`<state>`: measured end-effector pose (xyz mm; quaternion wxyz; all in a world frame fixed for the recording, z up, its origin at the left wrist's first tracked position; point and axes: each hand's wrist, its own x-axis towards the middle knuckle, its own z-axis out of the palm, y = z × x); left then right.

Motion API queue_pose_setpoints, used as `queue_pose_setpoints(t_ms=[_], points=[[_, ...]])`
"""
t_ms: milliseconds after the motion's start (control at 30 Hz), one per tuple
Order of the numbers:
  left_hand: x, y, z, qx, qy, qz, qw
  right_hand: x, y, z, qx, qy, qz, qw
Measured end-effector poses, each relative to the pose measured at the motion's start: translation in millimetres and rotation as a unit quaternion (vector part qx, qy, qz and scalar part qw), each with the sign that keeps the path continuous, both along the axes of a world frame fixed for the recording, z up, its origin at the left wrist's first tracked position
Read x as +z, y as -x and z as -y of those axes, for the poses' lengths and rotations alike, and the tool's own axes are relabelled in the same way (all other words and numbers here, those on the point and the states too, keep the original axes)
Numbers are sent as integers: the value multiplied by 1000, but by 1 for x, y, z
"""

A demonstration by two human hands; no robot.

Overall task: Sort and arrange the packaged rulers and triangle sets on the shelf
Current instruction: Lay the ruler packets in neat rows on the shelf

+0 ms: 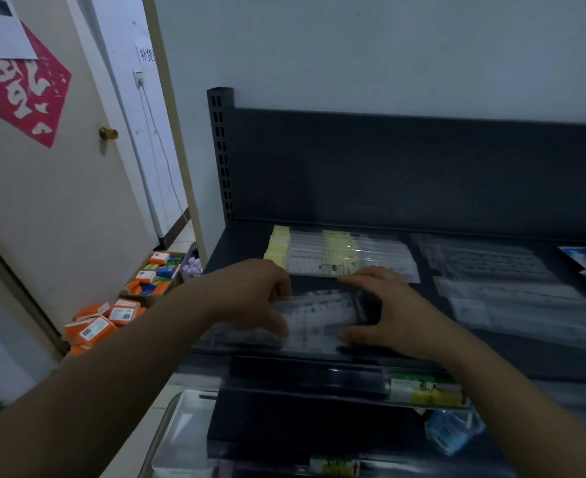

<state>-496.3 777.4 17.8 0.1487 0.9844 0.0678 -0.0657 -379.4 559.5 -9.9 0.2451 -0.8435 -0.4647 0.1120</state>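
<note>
Both hands are on one bundle of clear packaged rulers [314, 315] at the front of the dark shelf [405, 174], so the step in hand looks like squaring up or setting down this bundle in the front row. The left hand [253, 298] has its fingers curled over the bundle's left end, thumb underneath as far as the blur lets one judge; the right hand [384, 312] clamps the right end, fingers spread along the far edge and thumb on the near one. Both forearms reach forward and slightly inward, wrists low over the shelf's front lip.

Just beyond the fingertips lies a tidy row of yellow-backed ruler packs [340, 255]. To the right of the right hand, well apart, lie looser clear packs [505, 288], some perhaps triangle sets, though too hazy to tell.

The next move probably calls for lowering the bundle flat, parallel to the yellow-backed row, then releasing both ends evenly so nothing fans out
</note>
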Motion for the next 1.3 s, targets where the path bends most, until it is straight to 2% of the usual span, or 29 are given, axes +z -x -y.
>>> queue_pose_setpoints(t_ms=[167, 233, 367, 433, 567, 733, 867, 967, 1167, 1300], points=[[-2, 0, -6, 10, -1, 21, 1000, -2, 11, -1, -42, 8, 42, 998], [-2, -1, -9, 18, -13, 24, 999, -5, 10, -3, -51, 42, 22, 998], [0, 1, -14, 29, 19, -29, 999, -13, 0, -7, -81, 125, -33, 988], [1, 3, -10, 30, 40, -60, 997, -14, -3, -9, -95, 132, -40, 986], [2, 1, -4, 28, 38, -64, 997, -14, -5, -11, -118, 132, -11, 984], [6, 3, -1, 13, 19, -47, 999, -18, -5, -8, -99, 97, 15, 990], [6, 4, 0, 8, 6, -27, 1000, -8, -4, 0, -96, -27, -85, 991], [6, 4, 1, 14, 11, -43, 999, -5, -8, 7, -110, -87, -101, 985], [5, 4, -8, 19, 41, -47, 998, -6, -28, 18, -130, -114, -88, 981], [21, 3, -25, 79, 107, 11, 991, -10, -50, 7, -141, -26, 3, 990]])
